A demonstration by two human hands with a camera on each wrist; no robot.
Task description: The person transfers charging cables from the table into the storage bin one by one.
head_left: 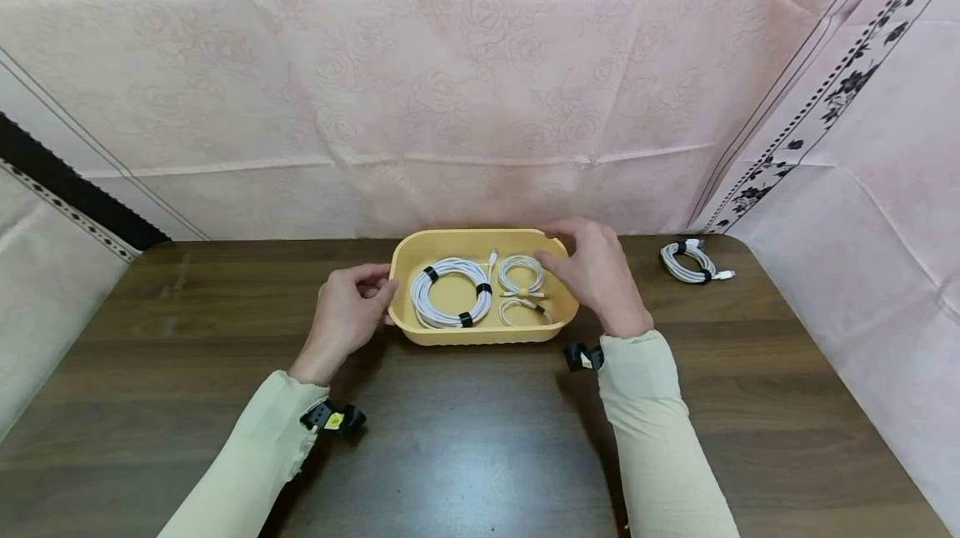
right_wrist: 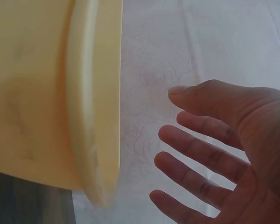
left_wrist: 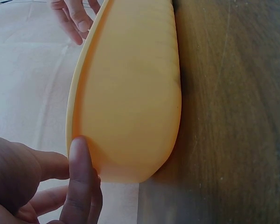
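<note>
A yellow plastic tray (head_left: 491, 336) sits at the back of the table. Inside it lie a large coiled white cable (head_left: 422, 301) with black ties, a smaller white coil (head_left: 501, 271) and a thin white coil (head_left: 504, 317). My left hand (head_left: 347, 309) pinches the rim at the tray's left end; the left wrist view shows its fingers (left_wrist: 79, 163) on the wall. Over the tray's right end is my right hand (head_left: 596, 271), its fingers (right_wrist: 196, 147) spread and apart from the rim in the right wrist view.
Another coiled white cable (head_left: 684, 271) with black ties lies near the table's back right corner. The dark wooden table (head_left: 450, 455) reaches toward me. A pale floral cloth (head_left: 450, 105) hangs behind its back edge.
</note>
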